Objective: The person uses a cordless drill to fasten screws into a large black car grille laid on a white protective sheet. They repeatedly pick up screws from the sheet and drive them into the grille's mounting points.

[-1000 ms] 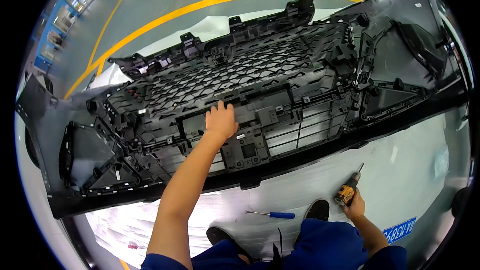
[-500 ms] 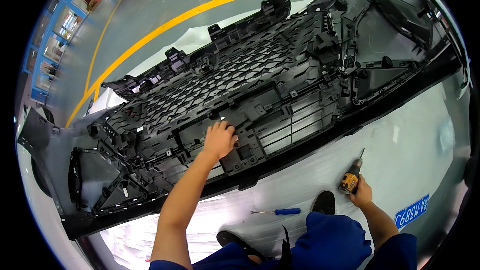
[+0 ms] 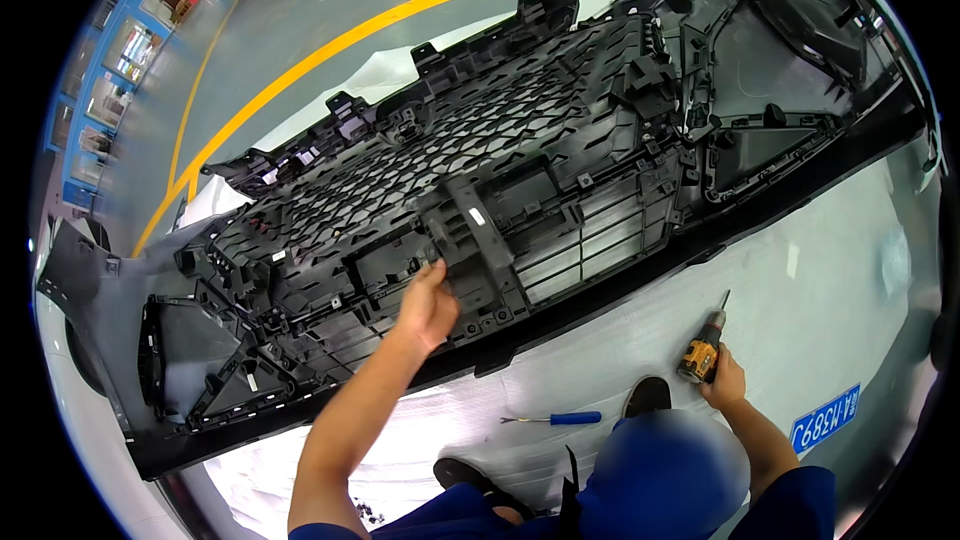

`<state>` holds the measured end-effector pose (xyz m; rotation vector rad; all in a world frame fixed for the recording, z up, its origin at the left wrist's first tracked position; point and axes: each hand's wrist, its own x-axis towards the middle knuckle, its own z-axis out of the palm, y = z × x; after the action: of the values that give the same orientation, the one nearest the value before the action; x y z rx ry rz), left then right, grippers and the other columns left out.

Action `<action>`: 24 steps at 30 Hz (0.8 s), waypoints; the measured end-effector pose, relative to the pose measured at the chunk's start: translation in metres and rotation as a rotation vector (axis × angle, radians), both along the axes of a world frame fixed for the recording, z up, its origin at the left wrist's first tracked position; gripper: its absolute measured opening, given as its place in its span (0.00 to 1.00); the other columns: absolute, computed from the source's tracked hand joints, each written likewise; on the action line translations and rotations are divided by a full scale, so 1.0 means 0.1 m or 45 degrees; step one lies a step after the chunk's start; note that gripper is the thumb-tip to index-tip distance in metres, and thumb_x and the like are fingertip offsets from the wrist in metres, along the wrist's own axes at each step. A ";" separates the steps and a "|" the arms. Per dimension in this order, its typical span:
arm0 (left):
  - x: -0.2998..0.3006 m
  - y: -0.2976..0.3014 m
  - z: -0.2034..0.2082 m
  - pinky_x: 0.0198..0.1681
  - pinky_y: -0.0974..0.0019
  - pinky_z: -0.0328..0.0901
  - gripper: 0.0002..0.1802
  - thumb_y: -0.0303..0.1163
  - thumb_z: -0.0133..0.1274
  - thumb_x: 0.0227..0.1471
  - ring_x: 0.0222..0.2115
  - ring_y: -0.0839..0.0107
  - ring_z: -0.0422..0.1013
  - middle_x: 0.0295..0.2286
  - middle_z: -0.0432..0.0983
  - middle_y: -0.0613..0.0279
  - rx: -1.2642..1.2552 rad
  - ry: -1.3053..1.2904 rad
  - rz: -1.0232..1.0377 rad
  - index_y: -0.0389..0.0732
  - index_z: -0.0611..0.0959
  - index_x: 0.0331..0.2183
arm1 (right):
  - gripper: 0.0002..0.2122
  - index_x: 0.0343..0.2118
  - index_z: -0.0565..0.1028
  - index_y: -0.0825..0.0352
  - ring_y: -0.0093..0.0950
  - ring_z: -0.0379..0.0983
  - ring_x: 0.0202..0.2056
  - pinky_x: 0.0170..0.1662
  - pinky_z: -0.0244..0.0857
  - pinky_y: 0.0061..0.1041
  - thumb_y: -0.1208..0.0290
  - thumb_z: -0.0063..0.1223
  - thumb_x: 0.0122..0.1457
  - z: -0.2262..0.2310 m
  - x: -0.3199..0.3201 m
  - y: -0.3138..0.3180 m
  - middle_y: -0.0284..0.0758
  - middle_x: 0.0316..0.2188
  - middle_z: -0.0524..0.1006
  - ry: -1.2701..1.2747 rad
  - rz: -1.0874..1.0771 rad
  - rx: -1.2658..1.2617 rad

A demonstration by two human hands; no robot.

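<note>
A large black car bumper [image 3: 610,275] with a honeycomb grille [image 3: 470,145] lies across the floor, its ribbed inner side facing up. My left hand [image 3: 430,308] pinches the left edge of a black plastic bracket [image 3: 482,230], which is tilted up from the lower middle of the grille. Its fingertips are partly hidden against the dark plastic. Down at the right, my right hand [image 3: 726,380] is wrapped round the grip of a yellow-and-black cordless drill [image 3: 702,352]. The drill's long bit points away from me, over the pale sheet and apart from the bumper.
A pale protective sheet [image 3: 800,270] lies under the bumper. Near my shoes, a blue-handled forked tool [image 3: 575,418] rests on it. Small dark pieces [image 3: 368,515] lie beside my left forearm. A blue plate [image 3: 825,420] is at the right; a yellow floor line [image 3: 330,55] curves behind.
My left hand has shifted slightly toward me and raised the bracket, which lay flat in the grille before. The drill in my right hand has barely moved.
</note>
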<state>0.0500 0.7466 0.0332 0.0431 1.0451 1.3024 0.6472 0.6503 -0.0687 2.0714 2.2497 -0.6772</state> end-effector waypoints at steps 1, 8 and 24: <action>0.13 -0.02 0.02 0.62 0.53 0.61 0.14 0.32 0.47 0.66 0.51 0.62 0.69 0.50 0.73 0.58 0.034 -0.042 0.085 0.39 0.73 0.51 | 0.42 0.61 0.58 0.70 0.51 0.74 0.42 0.45 0.70 0.43 0.71 0.63 0.38 0.00 -0.02 -0.01 0.49 0.43 0.75 0.002 0.000 0.017; 0.53 0.03 -0.41 0.58 0.56 0.69 0.26 0.35 0.51 0.65 0.52 0.49 0.70 0.48 0.70 0.40 -0.229 -0.272 0.210 0.25 0.64 0.54 | 0.43 0.62 0.56 0.72 0.53 0.74 0.45 0.49 0.70 0.43 0.73 0.63 0.38 0.00 -0.04 0.02 0.53 0.46 0.75 -0.017 -0.037 -0.051; -0.23 0.49 0.11 0.46 0.55 0.67 0.24 0.42 0.69 0.45 0.42 0.52 0.72 0.38 0.75 0.57 0.329 2.253 -1.174 0.41 0.82 0.41 | 0.44 0.61 0.58 0.72 0.50 0.75 0.41 0.44 0.71 0.43 0.69 0.65 0.37 -0.04 -0.02 -0.06 0.49 0.42 0.75 -0.020 0.025 0.049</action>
<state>0.0270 0.7957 0.0437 1.8977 1.8556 0.2354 0.6454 0.6443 -0.0730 2.0613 2.2895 -0.6187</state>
